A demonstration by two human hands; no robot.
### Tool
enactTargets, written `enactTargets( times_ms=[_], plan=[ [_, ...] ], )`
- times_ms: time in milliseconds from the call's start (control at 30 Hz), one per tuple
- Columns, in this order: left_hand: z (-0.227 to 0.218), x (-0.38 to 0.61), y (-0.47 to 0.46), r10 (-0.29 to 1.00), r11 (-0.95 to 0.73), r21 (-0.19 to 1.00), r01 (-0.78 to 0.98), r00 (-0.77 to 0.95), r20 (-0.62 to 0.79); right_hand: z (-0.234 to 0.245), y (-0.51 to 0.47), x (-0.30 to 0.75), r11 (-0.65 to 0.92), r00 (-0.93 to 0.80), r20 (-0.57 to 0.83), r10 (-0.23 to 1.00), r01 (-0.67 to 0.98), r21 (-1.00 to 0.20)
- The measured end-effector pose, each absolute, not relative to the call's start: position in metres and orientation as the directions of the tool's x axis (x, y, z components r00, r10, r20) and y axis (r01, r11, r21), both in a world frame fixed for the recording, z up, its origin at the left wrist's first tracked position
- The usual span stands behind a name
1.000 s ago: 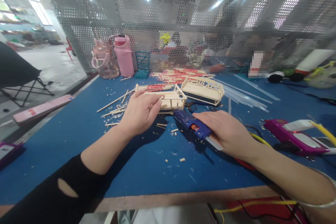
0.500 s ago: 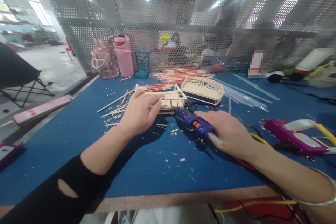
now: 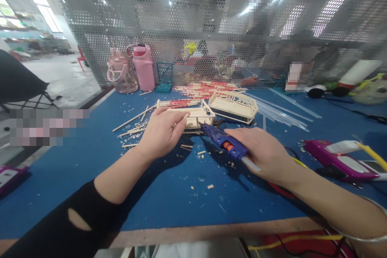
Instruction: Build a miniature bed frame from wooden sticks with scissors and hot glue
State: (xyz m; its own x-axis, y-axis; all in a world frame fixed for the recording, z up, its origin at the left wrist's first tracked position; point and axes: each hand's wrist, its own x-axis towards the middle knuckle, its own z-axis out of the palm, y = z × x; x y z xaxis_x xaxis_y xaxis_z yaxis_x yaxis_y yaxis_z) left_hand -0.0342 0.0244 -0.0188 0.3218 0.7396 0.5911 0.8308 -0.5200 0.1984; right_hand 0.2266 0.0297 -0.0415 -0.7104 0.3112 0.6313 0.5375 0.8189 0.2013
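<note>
My left hand [image 3: 163,132] is closed round the near end of a small frame built of wooden sticks [image 3: 198,117] that rests on the blue table [image 3: 75,157]. My right hand [image 3: 263,151] grips a blue glue gun [image 3: 223,142], with a clear glue stick poking out of its back. The gun's nozzle points at the near side of the stick frame, close to touching it. A second, larger stick frame [image 3: 234,106] sits just behind the first.
Loose sticks and wood chips [image 3: 136,127] litter the table's left middle. Red-banded sticks [image 3: 208,88], clear glue rods [image 3: 281,109], two pink bottles [image 3: 133,68] and a teal basket [image 3: 165,75] stand at the back. A purple tool [image 3: 338,159] lies right. Mesh screen behind, people beyond.
The glue gun in my right hand has crept a little forward toward the stick frame. My left hand has stayed on the frame.
</note>
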Motion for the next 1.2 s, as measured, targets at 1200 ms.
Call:
enactTargets(
  times_ms=[1200],
  plan=[
    [-0.0186,-0.0353,0.0241,0.739,-0.535,0.203,0.82,0.338,0.583,-0.0328,0.0329,0.2237,0.789,-0.717,0.646,0.262,0.545,0.285]
  ],
)
